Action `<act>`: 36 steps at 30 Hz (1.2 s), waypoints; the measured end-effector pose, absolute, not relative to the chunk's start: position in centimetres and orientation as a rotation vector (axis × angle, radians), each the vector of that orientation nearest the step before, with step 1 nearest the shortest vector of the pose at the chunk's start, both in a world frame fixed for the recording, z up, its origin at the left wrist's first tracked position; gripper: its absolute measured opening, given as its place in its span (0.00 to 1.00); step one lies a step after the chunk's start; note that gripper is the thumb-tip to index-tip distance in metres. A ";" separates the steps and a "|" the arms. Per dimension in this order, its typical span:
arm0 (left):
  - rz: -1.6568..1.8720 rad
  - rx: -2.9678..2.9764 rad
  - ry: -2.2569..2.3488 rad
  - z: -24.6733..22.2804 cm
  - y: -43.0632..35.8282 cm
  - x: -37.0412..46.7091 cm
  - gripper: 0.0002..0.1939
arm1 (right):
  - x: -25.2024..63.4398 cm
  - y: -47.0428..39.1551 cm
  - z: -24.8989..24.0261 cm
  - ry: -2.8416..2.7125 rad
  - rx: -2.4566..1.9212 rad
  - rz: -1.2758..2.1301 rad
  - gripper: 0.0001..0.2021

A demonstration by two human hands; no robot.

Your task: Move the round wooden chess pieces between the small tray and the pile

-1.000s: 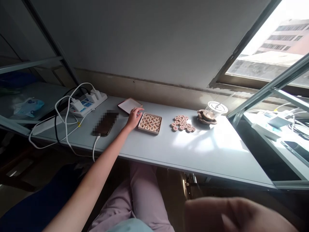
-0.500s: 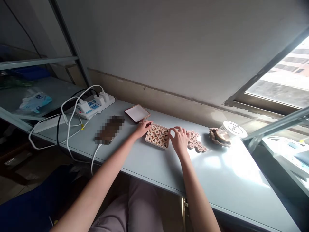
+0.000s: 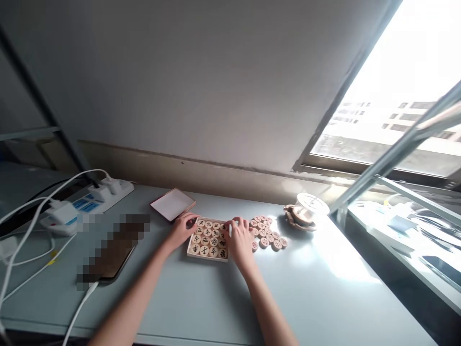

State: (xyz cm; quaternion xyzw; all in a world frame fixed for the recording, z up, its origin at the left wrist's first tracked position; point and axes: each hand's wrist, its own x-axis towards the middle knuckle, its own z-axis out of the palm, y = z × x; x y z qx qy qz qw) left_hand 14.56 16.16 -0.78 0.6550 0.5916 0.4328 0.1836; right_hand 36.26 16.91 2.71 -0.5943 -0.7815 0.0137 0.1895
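Observation:
A shallow wooden tray (image 3: 191, 252) filled with round wooden chess pieces sits on the grey desk (image 3: 201, 298). My left hand (image 3: 182, 229) rests against the tray's left side, fingers curled on its edge. On the tray's right side, my right hand (image 3: 240, 242) holds the edge with fingers over the pieces. Several loose wooden pieces (image 3: 268, 234) lie in a cluster just right of my right hand. The box lid (image 3: 173, 203) lies behind the tray to the left.
A phone (image 3: 111, 250) on a white cable lies left of the tray, with a power strip (image 3: 86, 204) and plugs beyond it. A lidded plastic cup (image 3: 311, 204) and a small dish (image 3: 297, 218) stand at the right. An open window frame (image 3: 392, 158) juts in on the right.
My right hand came up from my lap to the tray's right side. My left hand stayed at the tray's left edge. My head moved closer and turned.

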 end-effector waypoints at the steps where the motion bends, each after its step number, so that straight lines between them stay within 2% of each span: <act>1: 1.214 1.850 1.678 -0.7 16.2 14.4 0.15 | 36.3 17.0 2.6 -2.163 -1.654 0.084 0.09; 10: 1.131 1.845 1.758 0.0 16.0 14.2 0.19 | 36.5 17.3 2.2 -2.069 -1.509 0.244 0.03; 16: 1.092 1.875 1.771 0.0 16.0 14.0 0.21 | 36.4 17.4 2.3 -2.089 -1.471 0.251 0.08; 22: 1.078 1.908 1.776 -0.4 16.0 13.6 0.20 | 36.0 17.3 2.2 -2.163 -1.543 0.016 0.05; 28: 1.095 1.919 1.803 -0.3 15.8 13.7 0.21 | 35.8 17.0 2.4 -2.230 -1.607 -0.075 0.08; 33: 1.051 1.992 1.820 -0.3 15.3 13.7 0.20 | 36.1 16.8 2.4 -2.146 -1.583 0.182 0.09; 36: 1.032 2.018 1.817 -0.4 15.1 13.6 0.19 | 36.0 16.7 2.2 -2.049 -1.558 0.303 0.06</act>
